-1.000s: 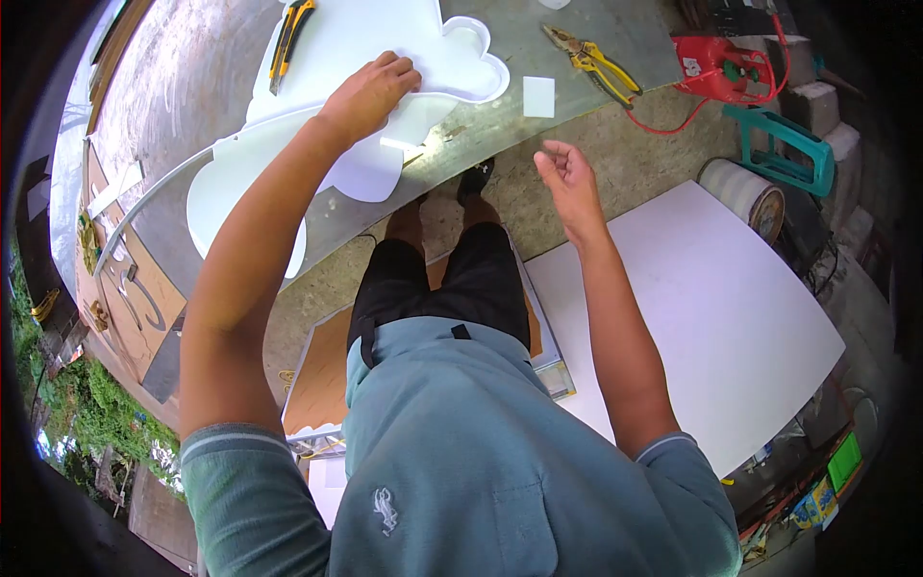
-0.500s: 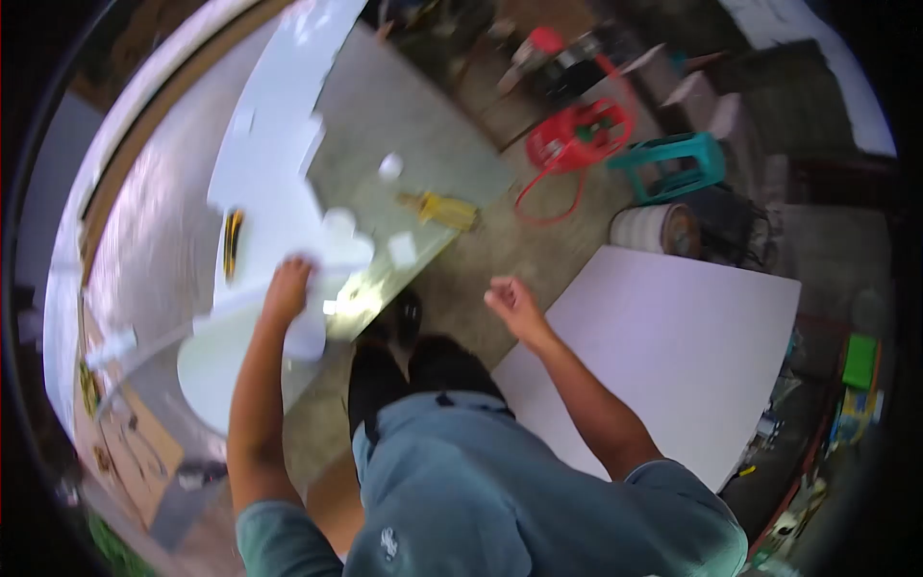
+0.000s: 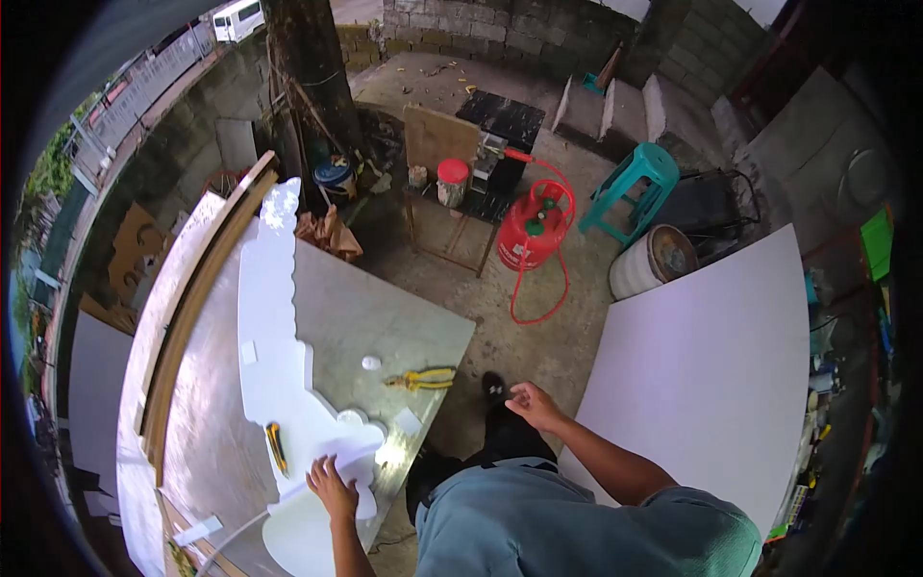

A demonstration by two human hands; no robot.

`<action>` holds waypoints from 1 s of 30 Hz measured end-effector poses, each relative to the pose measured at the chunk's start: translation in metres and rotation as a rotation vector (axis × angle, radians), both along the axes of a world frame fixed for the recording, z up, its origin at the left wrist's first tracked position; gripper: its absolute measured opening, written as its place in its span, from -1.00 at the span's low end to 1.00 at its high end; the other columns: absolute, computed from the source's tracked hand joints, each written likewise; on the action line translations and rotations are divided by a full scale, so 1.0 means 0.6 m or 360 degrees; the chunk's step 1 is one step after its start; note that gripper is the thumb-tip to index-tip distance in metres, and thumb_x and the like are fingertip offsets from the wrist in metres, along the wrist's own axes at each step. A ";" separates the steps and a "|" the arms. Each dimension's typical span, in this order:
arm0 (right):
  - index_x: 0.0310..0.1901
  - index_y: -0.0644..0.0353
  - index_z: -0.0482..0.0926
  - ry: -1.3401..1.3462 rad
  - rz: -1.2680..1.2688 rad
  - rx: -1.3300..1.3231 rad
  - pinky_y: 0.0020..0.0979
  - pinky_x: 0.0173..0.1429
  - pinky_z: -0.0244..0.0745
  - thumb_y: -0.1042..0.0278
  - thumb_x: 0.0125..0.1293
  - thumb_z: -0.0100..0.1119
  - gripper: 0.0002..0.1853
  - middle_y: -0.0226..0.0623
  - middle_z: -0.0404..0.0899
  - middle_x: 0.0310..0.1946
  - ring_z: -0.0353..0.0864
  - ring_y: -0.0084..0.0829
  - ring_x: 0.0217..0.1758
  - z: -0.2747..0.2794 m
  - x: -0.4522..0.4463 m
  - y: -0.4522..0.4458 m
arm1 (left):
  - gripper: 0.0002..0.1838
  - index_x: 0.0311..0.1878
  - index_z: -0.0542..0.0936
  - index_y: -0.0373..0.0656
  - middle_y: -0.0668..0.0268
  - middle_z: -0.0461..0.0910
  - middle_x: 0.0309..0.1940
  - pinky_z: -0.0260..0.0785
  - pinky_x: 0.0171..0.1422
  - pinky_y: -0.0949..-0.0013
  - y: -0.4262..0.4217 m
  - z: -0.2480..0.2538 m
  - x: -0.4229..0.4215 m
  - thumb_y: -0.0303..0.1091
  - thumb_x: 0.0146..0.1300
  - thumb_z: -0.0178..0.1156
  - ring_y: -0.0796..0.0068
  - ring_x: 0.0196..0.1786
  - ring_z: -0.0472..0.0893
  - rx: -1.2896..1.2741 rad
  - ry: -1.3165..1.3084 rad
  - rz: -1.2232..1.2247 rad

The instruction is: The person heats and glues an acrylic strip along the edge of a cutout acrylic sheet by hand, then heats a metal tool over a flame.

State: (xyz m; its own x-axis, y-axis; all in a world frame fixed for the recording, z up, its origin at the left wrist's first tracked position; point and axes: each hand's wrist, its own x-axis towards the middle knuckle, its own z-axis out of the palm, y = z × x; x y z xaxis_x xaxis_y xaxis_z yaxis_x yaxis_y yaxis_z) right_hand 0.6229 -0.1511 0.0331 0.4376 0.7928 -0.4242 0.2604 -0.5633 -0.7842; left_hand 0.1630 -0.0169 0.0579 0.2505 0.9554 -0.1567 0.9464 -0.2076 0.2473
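resting left hand on smooth, scalloped white sheet.

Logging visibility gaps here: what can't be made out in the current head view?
All in the head view:
- Bare left hand, palm: hidden by its back.
- Rounded white panel, near end: cut by bottom edge.
- Red metal gas cylinder, lettering: too small.
- Small items at far right: dim, blurred.

No text, label, number or sign is legible. White marking on the red metal gas cylinder, forward of the fingers of the right hand, is too small to read.
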 end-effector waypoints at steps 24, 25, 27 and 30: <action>-0.02 0.25 0.56 -0.0136 -0.0116 0.0350 -0.24 -0.04 0.61 0.31 0.30 0.38 -0.69 -0.16 0.67 -0.23 0.72 -0.26 -0.17 -0.063 0.519 0.343 | -0.64 0.00 0.56 -0.26 -0.12 0.51 -0.04 0.32 0.18 -0.14 -0.065 0.031 0.282 -0.38 0.12 0.28 -0.16 0.07 0.48 0.0136 0.0316 0.0960; -0.02 0.25 0.56 -0.0123 -0.0107 0.0363 -0.24 -0.04 0.61 0.31 0.30 0.38 -0.69 -0.16 0.67 -0.23 0.72 -0.26 -0.17 -0.065 0.538 0.366 | -0.65 0.00 0.57 -0.25 -0.12 0.51 -0.01 0.30 0.22 -0.15 -0.072 0.015 0.264 -0.34 0.16 0.29 -0.13 0.07 0.48 0.0122 0.0319 0.0973; -0.07 0.23 0.58 -0.0242 -0.0221 0.0363 -0.24 -0.07 0.60 0.35 0.31 0.35 -0.76 -0.17 0.67 -0.30 0.71 -0.26 -0.20 -0.074 0.588 0.423 | -0.64 0.02 0.58 -0.23 -0.14 0.53 -0.01 0.30 0.23 -0.18 -0.055 0.064 0.320 -0.28 0.20 0.29 -0.14 0.08 0.49 -0.0078 0.0436 0.1090; -0.13 0.24 0.59 -0.0365 -0.0243 0.0594 -0.22 -0.12 0.59 0.43 0.33 0.30 -0.86 -0.17 0.67 -0.32 0.70 -0.22 -0.24 -0.074 0.663 0.547 | -0.63 0.03 0.60 -0.22 -0.14 0.55 0.00 0.31 0.21 -0.23 -0.066 0.075 0.367 -0.21 0.24 0.28 -0.16 0.08 0.51 -0.0171 0.0566 0.1124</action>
